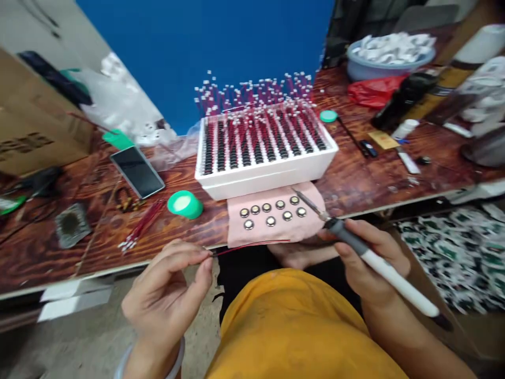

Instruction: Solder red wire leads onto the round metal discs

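Note:
My left hand (169, 287) pinches a thin red wire (252, 244) between thumb and fingertips, its free end reaching right along the front edge of a pink cloth (236, 202). In my right hand (371, 258) is a soldering iron (379, 263) with a grey and white handle, its tip pointing up and left over the cloth's right part. Several small round metal components (270, 221) lie on the cloth in two rough rows. Behind it stands a white foam box (252, 181), packed with dark round parts whose red wires with white connectors rise upward.
Left of the cloth are a green round container (185, 205), a bundle of red wires (145, 223) and a phone (138, 171). A blue basin (389, 66) of white pieces sits at the back right. Small tools and a green lid (328, 116) lie right of the box.

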{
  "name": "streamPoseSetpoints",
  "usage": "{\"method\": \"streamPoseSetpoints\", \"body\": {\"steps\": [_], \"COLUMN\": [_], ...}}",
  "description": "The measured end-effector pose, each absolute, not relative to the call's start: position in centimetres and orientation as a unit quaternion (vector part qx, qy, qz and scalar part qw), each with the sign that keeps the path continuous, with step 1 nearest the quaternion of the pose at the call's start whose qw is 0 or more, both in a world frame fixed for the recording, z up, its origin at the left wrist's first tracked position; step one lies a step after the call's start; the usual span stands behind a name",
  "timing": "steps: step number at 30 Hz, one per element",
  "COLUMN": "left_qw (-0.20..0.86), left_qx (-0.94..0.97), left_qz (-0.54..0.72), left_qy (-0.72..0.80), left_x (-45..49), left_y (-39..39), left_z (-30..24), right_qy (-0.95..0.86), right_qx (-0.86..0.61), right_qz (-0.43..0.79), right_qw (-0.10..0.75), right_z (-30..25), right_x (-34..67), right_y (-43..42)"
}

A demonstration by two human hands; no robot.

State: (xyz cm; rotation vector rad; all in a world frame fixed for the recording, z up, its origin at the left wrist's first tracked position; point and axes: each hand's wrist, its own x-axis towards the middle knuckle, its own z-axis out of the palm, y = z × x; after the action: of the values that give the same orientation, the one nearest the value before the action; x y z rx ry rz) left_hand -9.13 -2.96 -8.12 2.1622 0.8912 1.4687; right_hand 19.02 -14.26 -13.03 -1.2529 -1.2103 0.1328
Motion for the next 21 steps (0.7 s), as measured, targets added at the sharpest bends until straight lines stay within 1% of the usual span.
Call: {"method": "streamPoseSetpoints", "body": {"steps": [3, 8, 11, 15, 18, 21], "left_qw": [0.225, 0.27, 0.284, 0.322, 0.396, 0.511], "left_qx": [0.776, 0.772, 0.768, 0.746, 0.673, 0.543], "left_qz": [0.521, 0.523, 0.522, 0.53, 0.57, 0.614], "left_qy": [0.276, 0.24, 0.238, 0.244, 0.256, 0.259], "left_x": [-6.8, -4.9, -4.6, -4.6, -4.4, -3.6], "left_y": [-3.1, -3.2, -3.3, -3.3, -3.2, -3.7], "left_z": [-8.5, -8.6, -8.5, -8.7, -10.0, -12.8], "right_qy": [-0.567, -0.563, -0.552, -0.566, -0.576, -0.58], "right_qx": [-0.528, -0.507, -0.506, -0.506, -0.495, -0.483], "right_qz": [0.061, 0.097, 0.081, 0.057, 0.012, -0.017], "right_qw": [0.629, 0.645, 0.658, 0.648, 0.65, 0.656], "right_z": [-12.3, -11.5, -11.6, -11.8, -11.8, -11.8], "right_x": [18.6, 18.1, 18.1, 18.2, 18.2, 17.9], "right_y": [-13.8, -14.0, -14.0, -13.9, -13.5, -13.2]}}
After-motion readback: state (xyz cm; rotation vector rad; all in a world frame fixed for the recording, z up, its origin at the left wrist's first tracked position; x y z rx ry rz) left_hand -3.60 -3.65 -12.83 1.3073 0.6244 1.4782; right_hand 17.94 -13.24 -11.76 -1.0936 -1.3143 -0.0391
